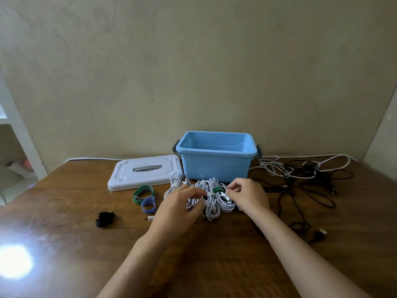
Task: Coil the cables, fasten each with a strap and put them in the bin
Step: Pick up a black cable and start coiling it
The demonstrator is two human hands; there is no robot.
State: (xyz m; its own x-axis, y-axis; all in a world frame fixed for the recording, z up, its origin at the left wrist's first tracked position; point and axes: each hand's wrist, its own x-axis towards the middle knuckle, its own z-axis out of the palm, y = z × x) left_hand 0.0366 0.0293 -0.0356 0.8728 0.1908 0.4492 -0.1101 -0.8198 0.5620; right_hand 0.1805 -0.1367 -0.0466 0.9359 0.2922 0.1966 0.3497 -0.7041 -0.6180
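Coiled white cables (209,198) lie in a cluster on the wooden table (214,254), directly in front of the blue bin (216,162) and between our two hands. We note several bundles side by side: one at the left (175,183) bound with a pale strap, a middle one with a pale strap (210,194), and one carrying a green strap (218,188). Our left hand (178,208) rests over the left part of the cluster with fingers curled onto a coil; our right hand (247,195) pinches at the green-strapped bundle with thumb and forefinger (what exactly sits between the fingertips we cannot tell). The bin stands open and upright against the wall, nothing visible in the part of its interior that we can see.

Loose black and white cables (300,175) sprawl tangled to the right of the bin. The white lid (146,172) lies flat left of the bin. Near it lie a green strap loop (142,193), a blue strap loop (148,204) touching it, and, apart, a black strap (104,219).

Parts of the coils are hidden beneath both hands. A small connector (149,218) shows at the left wrist; which cable it belongs to is unclear. A bright glare blots the table's near left corner. No legible writing or brand marks are seen.
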